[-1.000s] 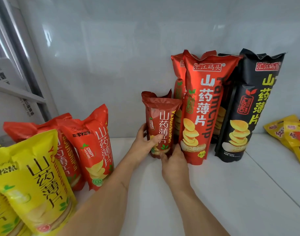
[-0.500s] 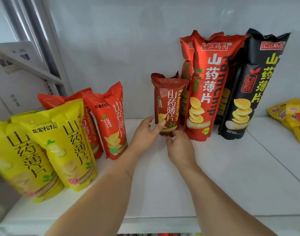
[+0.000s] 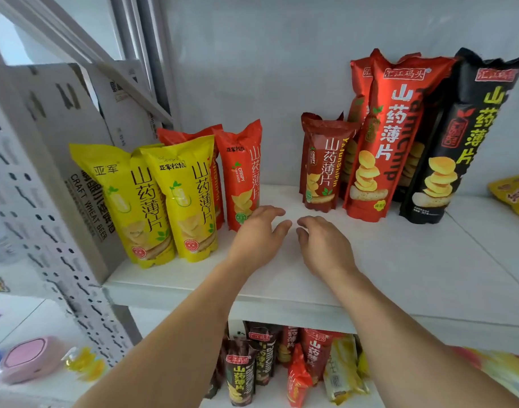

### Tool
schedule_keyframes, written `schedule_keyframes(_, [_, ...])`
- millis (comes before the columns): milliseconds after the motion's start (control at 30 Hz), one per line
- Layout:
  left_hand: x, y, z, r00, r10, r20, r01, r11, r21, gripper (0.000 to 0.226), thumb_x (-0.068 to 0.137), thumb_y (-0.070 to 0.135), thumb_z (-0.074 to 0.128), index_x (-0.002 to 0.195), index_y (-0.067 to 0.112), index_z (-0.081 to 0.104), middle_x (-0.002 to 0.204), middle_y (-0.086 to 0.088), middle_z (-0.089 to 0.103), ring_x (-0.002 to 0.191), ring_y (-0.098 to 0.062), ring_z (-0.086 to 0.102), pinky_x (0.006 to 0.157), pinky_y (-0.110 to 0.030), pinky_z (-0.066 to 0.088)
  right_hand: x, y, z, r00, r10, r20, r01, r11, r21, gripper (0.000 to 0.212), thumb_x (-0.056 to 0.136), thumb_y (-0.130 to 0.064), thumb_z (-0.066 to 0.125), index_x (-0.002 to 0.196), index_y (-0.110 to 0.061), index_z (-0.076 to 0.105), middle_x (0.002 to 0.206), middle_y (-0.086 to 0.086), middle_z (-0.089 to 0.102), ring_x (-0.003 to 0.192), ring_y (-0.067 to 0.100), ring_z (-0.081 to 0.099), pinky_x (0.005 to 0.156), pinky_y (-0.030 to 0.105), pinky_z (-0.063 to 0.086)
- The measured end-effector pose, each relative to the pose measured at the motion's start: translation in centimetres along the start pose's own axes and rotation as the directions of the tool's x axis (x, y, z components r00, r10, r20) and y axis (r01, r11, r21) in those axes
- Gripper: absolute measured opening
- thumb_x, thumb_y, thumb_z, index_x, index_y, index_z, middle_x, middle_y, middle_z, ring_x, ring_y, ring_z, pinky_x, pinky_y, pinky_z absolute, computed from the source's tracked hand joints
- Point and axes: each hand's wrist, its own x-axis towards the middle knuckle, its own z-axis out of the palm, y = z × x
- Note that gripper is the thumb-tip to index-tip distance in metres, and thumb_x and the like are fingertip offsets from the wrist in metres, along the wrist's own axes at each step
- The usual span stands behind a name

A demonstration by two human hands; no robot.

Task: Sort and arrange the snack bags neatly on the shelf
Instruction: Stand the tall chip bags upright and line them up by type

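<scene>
White shelf [image 3: 399,260] spans the middle of the frame. Standing on it, left of centre: two yellow bags [image 3: 161,201] in front, two orange-red bags [image 3: 240,175] behind. Right of centre: a small dark-red bag [image 3: 323,169], tall red bags [image 3: 391,136], a tall black bag [image 3: 464,136]. Yellow packets [image 3: 514,192] lie at the right edge.

Single head-mounted view, close to the shelf [image 3: 282,293], facing forward and down across its front edge toward the back wall.
</scene>
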Motion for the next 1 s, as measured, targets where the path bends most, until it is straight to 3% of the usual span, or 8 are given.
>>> schedule_keyframes(133, [-3.0, -0.8, -2.2, 0.998, -0.014, -0.06, 0.016, 0.999, 0.039, 0.037, 0.099, 0.033, 0.057, 0.132, 0.016, 0.061, 0.139, -0.001, 0.056, 0.125, -0.019, 0.055, 0.101, -0.031, 0.044, -1.4, -1.3, -0.4, 0.999, -0.052, -0.001, 0.052, 0.994, 0.092, 0.034, 0.103, -0.023, 0.043, 0.134, -0.014, 0.057, 0.131, 0.007, 0.061, 0.118, 0.026, 0.056, 0.09, 0.034, 0.046])
schedule_keyframes(333, [-7.0, -2.0, -5.3, 0.951, -0.064, -0.302, 0.078, 0.996, 0.036, 0.023, 0.098, 0.026, 0.059, 0.113, 0.014, 0.071, 0.115, -0.002, 0.067, 0.099, -0.022, 0.064, 0.08, -0.031, 0.051, -3.2, -5.6, -1.0, 0.986, -0.166, 0.02, 0.149, 0.93, 0.334, 0.032, 0.102, -0.026, 0.049, 0.131, -0.017, 0.059, 0.127, 0.002, 0.063, 0.114, 0.02, 0.06, 0.093, 0.032, 0.048])
schedule_keyframes(433, [-8.8, -2.8, -7.2, 0.858, -0.074, -0.508, 0.072, 0.997, -0.023, 0.021, 0.099, 0.026, 0.058, 0.108, 0.013, 0.071, 0.106, 0.005, 0.063, 0.095, -0.02, 0.064, 0.08, -0.033, 0.051, -4.1, -8.1, -1.0, 0.978, -0.191, 0.083, 0.133, 0.88, 0.457, 0.036, 0.1, -0.028, 0.054, 0.135, -0.018, 0.055, 0.131, 0.001, 0.061, 0.118, 0.017, 0.058, 0.095, 0.028, 0.045])
schedule_keyframes(567, [-9.8, -4.2, -9.9, 0.658, -0.236, -0.715, 0.165, 0.972, -0.169, 0.044, 0.097, 0.038, 0.059, 0.134, 0.017, 0.053, 0.139, 0.002, 0.042, 0.125, -0.02, 0.047, 0.097, -0.036, 0.044, -4.3, -11.4, -0.7, 0.964, -0.206, 0.171, 0.053, 0.774, 0.631, 0.054, 0.095, -0.031, 0.063, 0.143, -0.016, 0.044, 0.127, -0.011, 0.052, 0.116, 0.006, 0.049, 0.093, 0.018, 0.036])
schedule_keyframes(700, [-9.3, -5.8, -11.4, 0.692, -0.366, -0.622, 0.227, 0.929, -0.293, 0.074, 0.095, 0.048, 0.056, 0.153, 0.013, 0.027, 0.159, -0.003, 0.023, 0.148, -0.021, 0.021, 0.118, -0.039, 0.024, -3.5, -13.9, 1.1, 0.972, -0.162, 0.169, -0.009, 0.697, 0.717, 0.078, 0.083, -0.038, 0.077, 0.148, -0.027, 0.036, 0.143, -0.014, 0.05, 0.127, 0.006, 0.049, 0.106, 0.033, 0.043])
schedule_keyframes(833, [-8.3, -7.4, -12.3, 0.732, -0.423, -0.534, 0.211, 0.887, -0.411, 0.086, 0.092, 0.056, 0.054, 0.157, 0.015, 0.015, 0.162, -0.004, 0.02, 0.15, -0.02, 0.019, 0.121, -0.044, 0.022, -2.4, -14.7, 3.4, 0.978, -0.156, 0.139, -0.014, 0.616, 0.788, 0.081, 0.069, -0.043, 0.084, 0.138, -0.041, 0.042, 0.136, -0.016, 0.057, 0.124, 0.006, 0.056, 0.105, 0.046, 0.048])
schedule_keyframes(900, [-7.8, -8.1, -12.6, 0.75, -0.448, -0.487, 0.208, 0.858, -0.469, 0.088, 0.091, 0.06, 0.053, 0.158, 0.019, 0.013, 0.163, -0.002, 0.022, 0.15, -0.02, 0.021, 0.121, -0.046, 0.024, -2.1, -15.1, 4.1, 0.978, -0.147, 0.149, -0.031, 0.602, 0.798, 0.077, 0.071, -0.037, 0.085, 0.133, -0.047, 0.041, 0.132, -0.024, 0.055, 0.119, -0.003, 0.056, 0.107, 0.043, 0.046])
schedule_keyframes(1000, [-7.3, -9.1, -13.3, 0.789, -0.447, -0.422, 0.191, 0.83, -0.524, 0.087, 0.089, 0.065, 0.052, 0.158, 0.027, 0.014, 0.161, 0.004, 0.029, 0.147, -0.019, 0.029, 0.119, -0.041, 0.03, -2.0, -15.5, 4.8, 0.977, -0.101, 0.189, -0.097, 0.578, 0.81, 0.081, 0.08, -0.018, 0.081, 0.142, -0.037, 0.033, 0.125, -0.033, 0.051, 0.108, -0.021, 0.051, 0.105, 0.028, 0.046])
